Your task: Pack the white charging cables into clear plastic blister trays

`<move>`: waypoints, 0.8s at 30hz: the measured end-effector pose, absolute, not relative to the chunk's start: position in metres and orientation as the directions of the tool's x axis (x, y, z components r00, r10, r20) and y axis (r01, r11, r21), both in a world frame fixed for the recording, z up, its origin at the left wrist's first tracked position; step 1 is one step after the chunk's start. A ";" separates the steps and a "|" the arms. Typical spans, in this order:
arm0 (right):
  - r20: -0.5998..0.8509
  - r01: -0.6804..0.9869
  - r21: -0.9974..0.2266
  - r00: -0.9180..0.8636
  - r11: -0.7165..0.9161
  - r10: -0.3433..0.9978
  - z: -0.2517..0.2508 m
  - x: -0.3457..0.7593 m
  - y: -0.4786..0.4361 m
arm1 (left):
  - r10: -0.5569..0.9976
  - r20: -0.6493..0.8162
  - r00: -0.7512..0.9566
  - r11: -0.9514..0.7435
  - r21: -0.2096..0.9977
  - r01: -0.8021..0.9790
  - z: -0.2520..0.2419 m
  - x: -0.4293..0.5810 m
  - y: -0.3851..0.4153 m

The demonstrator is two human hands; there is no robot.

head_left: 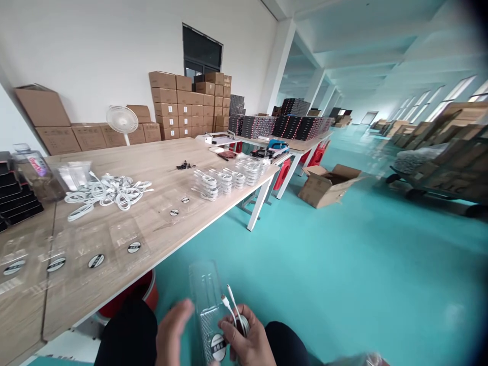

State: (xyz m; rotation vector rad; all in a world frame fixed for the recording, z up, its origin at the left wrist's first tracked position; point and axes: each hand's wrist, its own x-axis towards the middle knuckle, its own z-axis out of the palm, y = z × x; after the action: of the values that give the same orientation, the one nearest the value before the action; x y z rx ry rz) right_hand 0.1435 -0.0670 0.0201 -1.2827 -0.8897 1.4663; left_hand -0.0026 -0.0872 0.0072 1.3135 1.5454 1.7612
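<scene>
no text is legible: the round sticker on the clear tray, the pink label on the bottle and white labels on stacked cartons are too small or blurred.

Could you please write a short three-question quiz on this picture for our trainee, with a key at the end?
1. Multiple choice: what is the person's right hand holding?
a) a drink bottle
b) a white cable
c) a fan

2. True or false: to the right of the table in the picture, an open cardboard box stands on the floor.

3. Fill in the blank: the clear plastic tray near the hands bears a round black-and-white ____.

Key:
1. b
2. true
3. label
</scene>
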 end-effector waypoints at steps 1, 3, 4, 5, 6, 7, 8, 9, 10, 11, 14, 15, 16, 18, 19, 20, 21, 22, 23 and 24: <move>-0.284 -0.171 -0.946 0.025 -0.276 0.958 0.020 0.143 -0.070 | 0.858 0.153 -0.491 -0.152 0.987 0.041 0.010 -0.010 -0.083; -0.287 -0.103 -0.953 0.022 -0.284 0.958 0.018 0.140 -0.076 | 0.896 -0.258 -0.362 0.130 0.931 -0.341 0.013 -0.024 -0.073; -0.291 -0.053 -0.956 0.005 -0.290 0.957 0.016 0.138 -0.078 | 0.889 -0.401 -0.220 0.261 0.840 -0.476 0.013 -0.028 -0.068; -0.293 0.000 -0.956 -0.011 -0.293 0.956 0.014 0.137 -0.080 | 0.868 -0.490 -0.080 0.364 0.738 -0.568 0.013 -0.031 -0.064; -0.293 0.053 -0.955 -0.025 -0.292 0.956 0.012 0.138 -0.082 | 0.846 -0.532 0.027 0.429 0.651 -0.626 0.012 -0.032 -0.061; -0.291 0.103 -0.952 -0.022 -0.287 0.956 0.010 0.139 -0.082 | 0.832 -0.548 0.089 0.459 0.589 -0.666 0.010 -0.032 -0.059; -0.278 0.152 -0.949 0.009 -0.276 0.961 0.008 0.141 -0.083 | 0.823 -0.558 0.102 0.459 0.550 -0.697 0.008 -0.031 -0.058; -0.253 0.205 -0.944 0.060 -0.260 0.966 0.007 0.145 -0.082 | 0.813 -0.577 0.076 0.443 0.529 -0.724 0.006 -0.030 -0.059; -0.220 0.261 -0.934 0.120 -0.245 0.968 0.007 0.148 -0.082 | 0.796 -0.605 0.036 0.426 0.516 -0.743 0.003 -0.028 -0.060; -0.187 0.318 -0.919 0.171 -0.234 0.967 0.008 0.152 -0.081 | 0.778 -0.629 -0.007 0.408 0.513 -0.755 0.000 -0.026 -0.061; -0.162 0.442 -0.868 0.179 -0.226 0.970 0.015 0.154 -0.080 | 0.760 -0.643 -0.091 0.360 0.535 -0.765 -0.009 -0.019 -0.067; -0.185 0.459 -0.859 0.138 -0.228 0.973 0.018 0.152 -0.080 | 0.771 -0.630 -0.093 0.350 0.540 -0.765 -0.011 -0.017 -0.069; -0.209 0.464 -0.856 0.095 -0.229 0.973 0.020 0.148 -0.081 | 0.787 -0.611 -0.083 0.342 0.544 -0.767 -0.012 -0.015 -0.070; -0.239 0.450 -0.864 0.030 -0.227 0.971 0.023 0.137 -0.082 | 0.823 -0.567 -0.031 0.345 0.543 -0.765 -0.011 -0.010 -0.074; -0.243 0.441 -0.868 0.019 -0.226 0.970 0.023 0.131 -0.082 | 0.841 -0.541 0.001 0.350 0.542 -0.764 -0.010 -0.007 -0.076; -0.244 0.437 -0.870 0.018 -0.227 0.970 0.023 0.125 -0.083 | 0.856 -0.516 0.030 0.352 0.540 -0.765 -0.008 -0.005 -0.078; -0.244 0.439 -0.869 0.021 -0.228 0.970 0.022 0.121 -0.083 | 0.867 -0.495 0.052 0.352 0.538 -0.766 -0.006 -0.003 -0.080; -0.243 0.445 -0.866 0.026 -0.229 0.970 0.022 0.117 -0.083 | 0.874 -0.481 0.062 0.350 0.538 -0.767 -0.004 -0.002 -0.081; -0.246 0.453 -0.861 0.027 -0.231 0.969 0.021 0.114 -0.082 | 0.879 -0.474 0.059 0.345 0.543 -0.766 -0.002 -0.001 -0.083; -0.248 0.459 -0.858 0.027 -0.233 0.968 0.021 0.113 -0.082 | 0.879 -0.474 0.040 0.334 0.555 -0.762 0.000 0.000 -0.083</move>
State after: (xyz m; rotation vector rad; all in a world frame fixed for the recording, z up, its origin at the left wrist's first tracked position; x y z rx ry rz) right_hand 0.1125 -0.0822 0.0214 -1.7416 -1.4534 1.1574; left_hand -0.0002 -0.0833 -0.0003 0.1664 0.8643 1.2660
